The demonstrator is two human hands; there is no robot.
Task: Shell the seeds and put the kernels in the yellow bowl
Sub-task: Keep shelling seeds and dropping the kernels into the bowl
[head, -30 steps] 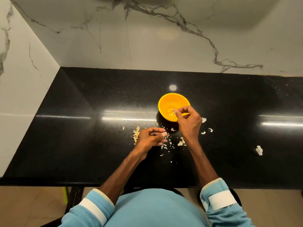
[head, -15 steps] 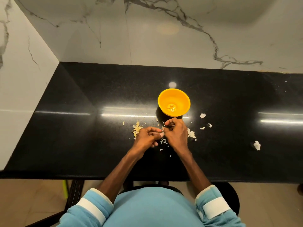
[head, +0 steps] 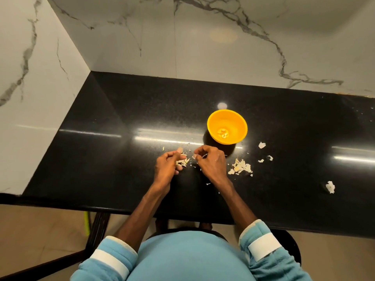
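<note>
The yellow bowl (head: 233, 120) stands on the black counter (head: 121, 159) with a few pale kernels (head: 222, 133) at its bottom. Just in front of it, to the left, my two hands sit close together. My left hand (head: 166, 167) has its fingers curled round a small pile of seeds (head: 182, 162), thumb raised. My right hand (head: 212, 162) pinches a thin pale seed (head: 204, 156) between thumb and fingertips. A heap of empty shells (head: 240, 168) lies to the right of my right hand.
Loose shell bits lie at the right: one (head: 261, 145) beside the bowl, two small ones (head: 269, 158), one farther off (head: 330, 187). Marble walls close the counter at the back and left. The counter's front edge (head: 121, 208) runs just above my lap.
My right hand left the bowl and came back down to the left hand. The two hands then parted a little, and my left hand shifted left onto the seed pile.
</note>
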